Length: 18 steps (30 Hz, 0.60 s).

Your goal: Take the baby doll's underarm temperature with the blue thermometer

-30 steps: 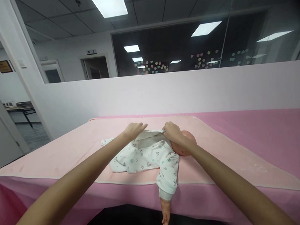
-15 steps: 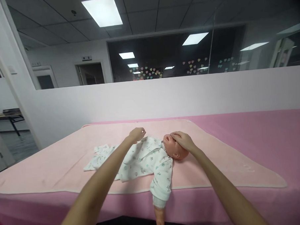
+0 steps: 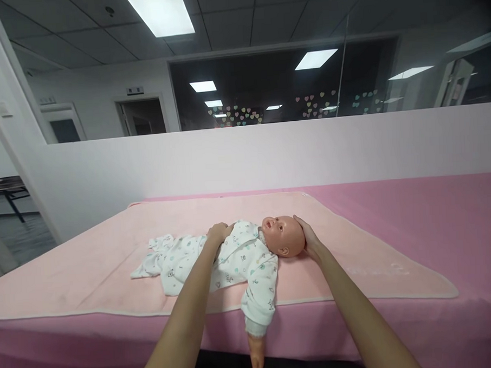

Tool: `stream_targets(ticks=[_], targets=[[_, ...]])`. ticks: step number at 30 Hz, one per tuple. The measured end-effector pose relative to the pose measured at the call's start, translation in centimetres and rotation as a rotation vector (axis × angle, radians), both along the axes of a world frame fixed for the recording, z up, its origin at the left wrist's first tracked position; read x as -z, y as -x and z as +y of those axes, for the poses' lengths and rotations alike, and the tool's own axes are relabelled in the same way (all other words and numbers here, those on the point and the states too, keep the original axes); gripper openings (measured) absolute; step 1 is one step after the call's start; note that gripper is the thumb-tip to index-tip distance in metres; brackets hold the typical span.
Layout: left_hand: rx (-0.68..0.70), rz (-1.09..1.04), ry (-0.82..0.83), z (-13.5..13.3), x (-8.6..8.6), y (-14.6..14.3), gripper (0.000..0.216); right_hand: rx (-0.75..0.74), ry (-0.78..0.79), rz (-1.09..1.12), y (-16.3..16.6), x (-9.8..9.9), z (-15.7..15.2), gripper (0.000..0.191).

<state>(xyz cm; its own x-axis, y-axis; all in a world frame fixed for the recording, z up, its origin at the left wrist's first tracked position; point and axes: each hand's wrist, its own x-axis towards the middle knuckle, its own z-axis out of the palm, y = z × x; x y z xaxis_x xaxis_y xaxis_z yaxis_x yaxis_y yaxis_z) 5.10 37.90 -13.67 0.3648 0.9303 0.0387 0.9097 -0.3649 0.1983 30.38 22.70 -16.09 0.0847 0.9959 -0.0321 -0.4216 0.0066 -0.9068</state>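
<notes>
A baby doll (image 3: 286, 236) lies on its back, its bare head to the right and its mouth open. It wears a white wrap-front suit (image 3: 243, 260) with small prints; the near arm hangs over the front edge of the bed. My right hand (image 3: 311, 238) cups the crown of the head, fingers curved along its far side. Resting on the far side of the doll's torso, my left hand (image 3: 220, 232) has its fingers laid over the cloth, partly hidden by the hand itself. The flattened legs of the suit (image 3: 161, 255) stretch left.
Under the doll is a peach blanket (image 3: 106, 266) with a pale edge, spread on a pink-covered bed (image 3: 446, 218). A white half wall (image 3: 268, 156) with glass above closes off the back. At far left stands a table (image 3: 5, 192) beyond an opening.
My right hand has slid from the doll's forehead to the crown, uncovering the face. My left hand has come down from above the torso onto it. The view has shifted slightly.
</notes>
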Motion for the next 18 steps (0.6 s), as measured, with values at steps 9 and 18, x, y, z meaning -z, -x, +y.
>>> stream_targets(ticks=[9,18], targets=[[-0.011,-0.088,0.064,-0.2,0.2,0.3,0.070,0.345,0.032,0.016,-1.3,1.4,1.0,0.044],[-0.074,-0.134,0.047,0.1,0.7,0.3,0.078,0.157,-0.006,-0.097,0.6,-0.2,-0.1,0.052]])
